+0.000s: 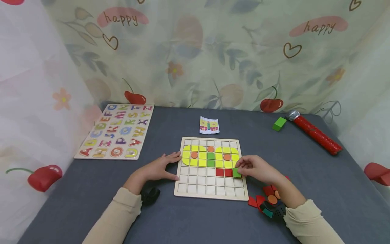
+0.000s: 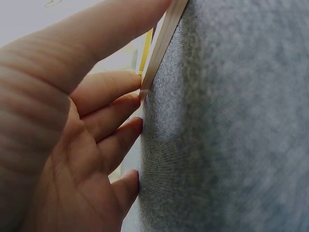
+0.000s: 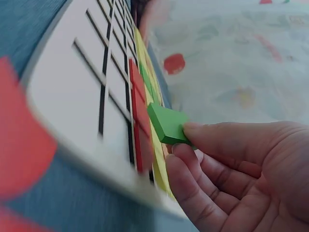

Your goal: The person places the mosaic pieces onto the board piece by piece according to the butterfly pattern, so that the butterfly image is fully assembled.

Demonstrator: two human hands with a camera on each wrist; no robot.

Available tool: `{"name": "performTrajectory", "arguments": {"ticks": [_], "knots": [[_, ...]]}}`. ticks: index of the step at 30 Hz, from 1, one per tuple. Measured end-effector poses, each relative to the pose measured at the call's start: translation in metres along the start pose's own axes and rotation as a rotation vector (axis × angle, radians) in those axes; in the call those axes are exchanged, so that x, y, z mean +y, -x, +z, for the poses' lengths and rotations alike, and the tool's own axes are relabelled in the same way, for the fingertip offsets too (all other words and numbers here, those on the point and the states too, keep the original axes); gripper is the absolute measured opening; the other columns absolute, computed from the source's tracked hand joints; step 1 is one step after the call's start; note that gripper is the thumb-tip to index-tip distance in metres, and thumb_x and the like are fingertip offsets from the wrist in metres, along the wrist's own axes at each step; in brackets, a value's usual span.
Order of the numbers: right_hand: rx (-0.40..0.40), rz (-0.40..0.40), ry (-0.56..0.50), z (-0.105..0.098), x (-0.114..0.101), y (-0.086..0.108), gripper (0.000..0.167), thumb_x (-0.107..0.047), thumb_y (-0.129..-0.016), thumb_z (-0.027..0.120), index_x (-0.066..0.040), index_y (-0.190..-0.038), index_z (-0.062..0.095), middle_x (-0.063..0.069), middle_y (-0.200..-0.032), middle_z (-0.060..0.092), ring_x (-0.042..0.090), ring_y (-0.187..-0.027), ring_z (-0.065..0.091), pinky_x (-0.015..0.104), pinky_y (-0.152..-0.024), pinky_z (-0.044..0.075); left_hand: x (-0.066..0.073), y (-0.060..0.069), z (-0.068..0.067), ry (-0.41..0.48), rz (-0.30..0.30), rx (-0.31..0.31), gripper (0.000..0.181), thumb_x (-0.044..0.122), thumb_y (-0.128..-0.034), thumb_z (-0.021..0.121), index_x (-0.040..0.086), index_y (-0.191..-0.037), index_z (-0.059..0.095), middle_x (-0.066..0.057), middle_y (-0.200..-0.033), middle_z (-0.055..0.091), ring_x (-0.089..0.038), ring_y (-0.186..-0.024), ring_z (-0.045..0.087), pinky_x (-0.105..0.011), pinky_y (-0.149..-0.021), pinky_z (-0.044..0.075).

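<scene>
A wooden grid board [image 1: 198,188] lies before me, with yellow tiles [image 1: 202,162], green tiles [image 1: 210,159] and orange round pieces [image 1: 211,149] in its upper rows. Two red tiles [image 1: 223,172] sit in the row below, toward the right. Between thumb and fingers, my right hand [image 1: 259,168] pinches a green square tile [image 3: 168,123] over the board's right side, beside the red ones. The tile looks tilted in the right wrist view. My left hand [image 1: 158,167] rests at the board's left edge, fingers spread and touching the rim [image 2: 161,48].
Loose red tiles [image 1: 252,202] and orange rounds [image 1: 272,199] lie near my right forearm, partly hidden. A butterfly pattern card [image 1: 209,125] lies behind the board. Farther out are an alphabet board [image 1: 114,132], a green block [image 1: 279,124] and a red microphone [image 1: 317,134].
</scene>
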State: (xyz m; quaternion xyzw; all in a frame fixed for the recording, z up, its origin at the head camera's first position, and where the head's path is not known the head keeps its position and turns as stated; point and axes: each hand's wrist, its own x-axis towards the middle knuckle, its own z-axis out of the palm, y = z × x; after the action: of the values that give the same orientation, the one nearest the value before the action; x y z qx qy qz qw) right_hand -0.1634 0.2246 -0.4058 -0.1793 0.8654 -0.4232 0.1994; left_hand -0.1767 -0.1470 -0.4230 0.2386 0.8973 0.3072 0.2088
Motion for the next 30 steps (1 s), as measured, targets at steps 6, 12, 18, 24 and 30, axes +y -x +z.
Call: {"name": "performTrajectory", "arguments": {"ticks": [6,12,18,24,30], "knots": [[-0.020,-0.041,-0.012,0.014,-0.013,-0.022,0.018,-0.014,-0.087,0.065,0.001,-0.097,0.063,0.009,-0.086,0.062,0.016,-0.075,0.057,0.027,-0.067,0.054,0.000,-0.001,0.000,-0.004,0.010,0.001,0.086,0.037,-0.0754,0.076,0.013,-0.146,0.032,-0.003,-0.156,0.019,-0.026,-0.145,0.011,-0.050,-0.118,0.002],[-0.030,-0.047,-0.053,0.034,-0.022,-0.039,0.014,-0.010,-0.088,0.063,0.001,-0.096,0.064,0.010,-0.085,0.064,0.016,-0.073,0.061,0.028,-0.069,0.054,0.000,-0.001,0.002,-0.005,0.013,0.001,0.086,0.037,-0.0753,0.076,0.013,-0.146,0.032,-0.004,-0.156,0.019,-0.027,-0.145,0.012,-0.050,-0.118,0.002],[0.013,-0.027,-0.023,0.046,-0.029,-0.048,0.011,-0.009,-0.086,0.066,-0.001,-0.093,0.066,0.007,-0.084,0.065,0.014,-0.073,0.060,0.027,-0.069,0.054,-0.002,-0.001,0.002,-0.005,0.010,0.005,0.086,0.037,-0.0751,0.076,0.014,-0.145,0.032,-0.003,-0.156,0.020,-0.025,-0.145,0.012,-0.049,-0.118,0.002],[0.057,-0.071,0.086,0.053,-0.032,-0.051,0.008,-0.012,-0.082,0.070,-0.006,-0.088,0.068,0.002,-0.079,0.064,0.011,-0.070,0.056,0.023,-0.064,0.049,-0.001,-0.001,0.002,-0.008,0.012,0.005,0.086,0.037,-0.0752,0.076,0.013,-0.145,0.032,-0.003,-0.156,0.020,-0.025,-0.145,0.012,-0.049,-0.118,0.002],[0.098,-0.076,0.156,0.056,-0.034,-0.052,0.006,-0.011,-0.079,0.073,-0.008,-0.083,0.070,0.001,-0.076,0.060,0.011,-0.065,0.051,0.021,-0.058,0.045,-0.002,-0.001,0.001,-0.012,0.011,0.005,0.086,0.036,-0.0754,0.076,0.012,-0.145,0.033,-0.003,-0.156,0.020,-0.025,-0.145,0.012,-0.049,-0.118,0.002]]}}
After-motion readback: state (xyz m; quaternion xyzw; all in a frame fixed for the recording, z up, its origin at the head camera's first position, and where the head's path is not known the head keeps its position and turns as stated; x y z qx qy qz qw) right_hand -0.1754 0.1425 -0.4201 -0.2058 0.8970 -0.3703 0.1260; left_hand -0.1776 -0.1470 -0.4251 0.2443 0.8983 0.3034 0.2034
